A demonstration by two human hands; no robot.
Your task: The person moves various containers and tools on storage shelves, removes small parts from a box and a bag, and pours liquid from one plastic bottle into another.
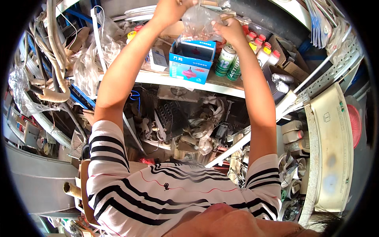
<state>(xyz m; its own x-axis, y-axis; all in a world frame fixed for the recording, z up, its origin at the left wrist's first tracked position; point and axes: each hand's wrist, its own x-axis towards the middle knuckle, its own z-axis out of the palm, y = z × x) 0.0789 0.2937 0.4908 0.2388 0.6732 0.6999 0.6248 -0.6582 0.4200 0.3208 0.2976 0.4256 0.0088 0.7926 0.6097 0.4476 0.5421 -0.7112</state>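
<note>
A clear plastic bag with small copper-coloured pieces in its lower part hangs over an opened blue cardboard box. At the bag's top left, my left hand grips it, with the fingertips partly cut off by the picture's upper edge. My right hand has its fingers on the bag's right side. The box stands upright on the white-edged shelf and bears printing and a pink picture. Its inside looks dark, and the bag's bottom covers part of its rear rim.
Green spray cans stand close to the box's right, with several red- and yellow-capped bottles behind. A small white box is to the left. Crumpled plastic and hoses crowd the left; clutter fills the lower shelf.
</note>
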